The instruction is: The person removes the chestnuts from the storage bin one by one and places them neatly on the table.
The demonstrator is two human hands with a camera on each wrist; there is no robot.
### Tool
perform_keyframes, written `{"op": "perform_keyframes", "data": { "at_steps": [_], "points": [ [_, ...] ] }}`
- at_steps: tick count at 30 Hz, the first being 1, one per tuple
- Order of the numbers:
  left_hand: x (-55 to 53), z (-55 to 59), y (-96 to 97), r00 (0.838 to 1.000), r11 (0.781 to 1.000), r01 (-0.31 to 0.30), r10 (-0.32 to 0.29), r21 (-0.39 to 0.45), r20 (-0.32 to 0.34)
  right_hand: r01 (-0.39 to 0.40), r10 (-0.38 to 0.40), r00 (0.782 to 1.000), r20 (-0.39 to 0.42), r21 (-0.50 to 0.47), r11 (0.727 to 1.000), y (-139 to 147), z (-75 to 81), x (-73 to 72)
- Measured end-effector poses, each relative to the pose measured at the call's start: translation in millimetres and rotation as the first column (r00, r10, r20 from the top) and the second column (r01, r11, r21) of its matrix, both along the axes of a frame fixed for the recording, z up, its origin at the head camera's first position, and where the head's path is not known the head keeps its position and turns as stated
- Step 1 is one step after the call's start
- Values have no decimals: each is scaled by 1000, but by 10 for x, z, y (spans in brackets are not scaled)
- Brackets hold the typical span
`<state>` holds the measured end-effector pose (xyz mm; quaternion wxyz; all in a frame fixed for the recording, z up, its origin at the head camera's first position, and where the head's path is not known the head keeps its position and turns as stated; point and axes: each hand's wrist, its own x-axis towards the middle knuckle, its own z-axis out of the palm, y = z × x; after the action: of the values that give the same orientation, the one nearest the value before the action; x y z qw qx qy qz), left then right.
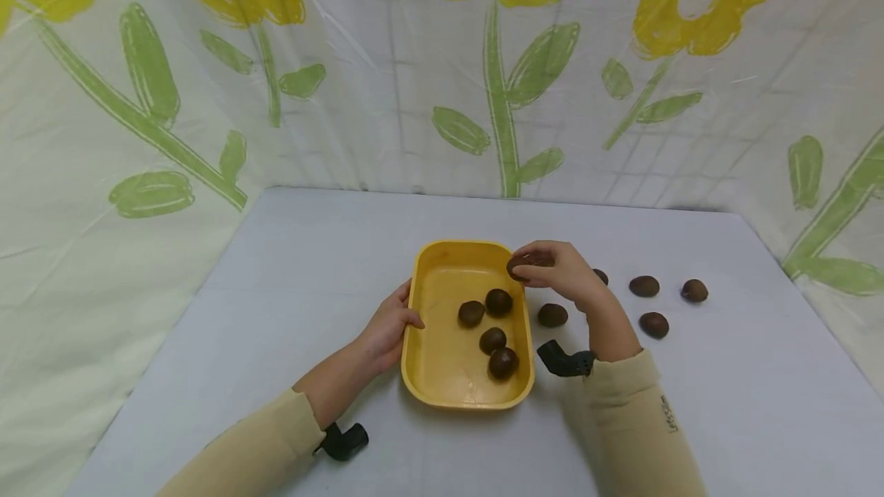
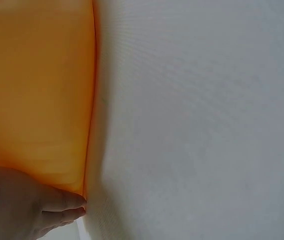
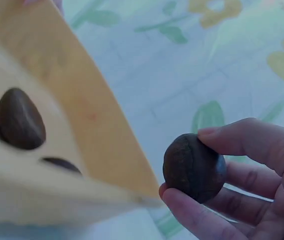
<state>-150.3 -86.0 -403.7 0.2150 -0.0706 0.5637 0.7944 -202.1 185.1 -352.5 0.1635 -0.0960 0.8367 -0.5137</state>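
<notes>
A yellow plastic tray (image 1: pixel 442 382) with rounded corners sits on the table. My left hand (image 1: pixel 387 328) grips its left side, thumb over the rim and fingers against the outer wall; in the left wrist view the fingers (image 2: pixel 62 202) touch the orange-looking wall (image 2: pixel 42 100). At the tray's upper right rim, my right hand (image 1: pixel 566 274) pinches a dark brown chestnut (image 3: pixel 191 167) between thumb and fingertips. Several chestnuts lie in the right half of the tray, among them one near the middle (image 1: pixel 471 314) and one lower down (image 1: pixel 503 363).
Right of the tray, several more chestnuts lie spread on the white table (image 1: pixel 276 274), including one close to the tray (image 1: pixel 552 315), one farther off (image 1: pixel 654 325) and one at the far right (image 1: pixel 694 291). A flower-patterned curtain (image 1: pixel 359 121) hangs behind the table.
</notes>
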Motion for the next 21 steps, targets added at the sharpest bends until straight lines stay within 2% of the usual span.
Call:
{"op": "perform_keyframes", "data": {
  "at_steps": [3, 11, 16, 21],
  "points": [
    [-2, 0, 2, 1000, 1000, -5, 5, 0, 8, 32, -32, 999, -1, -20, 999, 119, -28, 12],
    [10, 30, -1, 1000, 1000, -10, 11, -14, 12, 41, -42, 999, -13, -59, 997, 334, -71, 38],
    [15, 26, -5, 1000, 1000, -8, 8, -11, 11, 37, -37, 999, -39, -15, 999, 424, -62, 80],
    [11, 11, 2, 1000, 1000, -9, 9, 3, 12, 85, -82, 994, -78, 42, 995, 573, -42, 134]
  ]
}}
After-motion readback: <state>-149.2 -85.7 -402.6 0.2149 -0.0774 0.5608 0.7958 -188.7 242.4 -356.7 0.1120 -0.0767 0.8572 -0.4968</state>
